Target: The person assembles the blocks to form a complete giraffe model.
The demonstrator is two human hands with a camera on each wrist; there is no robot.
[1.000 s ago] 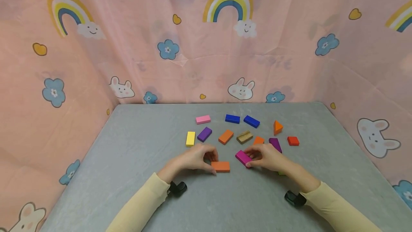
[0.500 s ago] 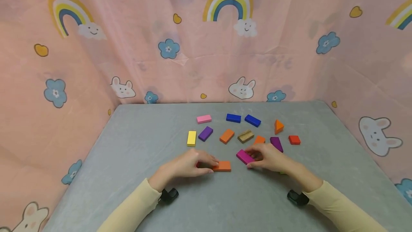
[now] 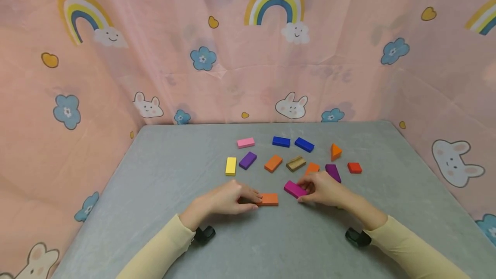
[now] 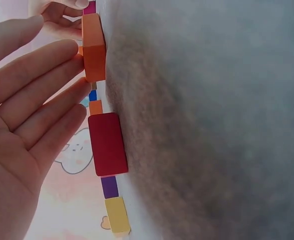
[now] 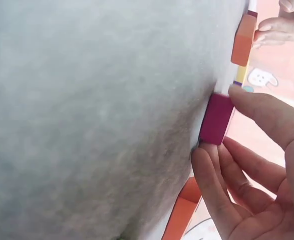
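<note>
Left sleeve (image 3: 159, 249): pale yellow, long, plain cloth, fairly close-fitting; straight edge ending just short of the wrist.
Right sleeve (image 3: 408, 249): same pale yellow, soft creases in the fabric, matching straight edge.
Left wrist camera (image 3: 205, 234): small black unit, rounded corners, set at the inner side of the cuff; fastening mostly hidden from me.
Right wrist camera (image 3: 358, 237): black, a compact rounded block, slight sheen; any markings too small to read from here.
Left hand (image 3: 228, 199) and right hand (image 3: 323, 189): bare.

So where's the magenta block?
In the head view, the right hand holds the magenta block just right of the orange block by the left hand.
</note>
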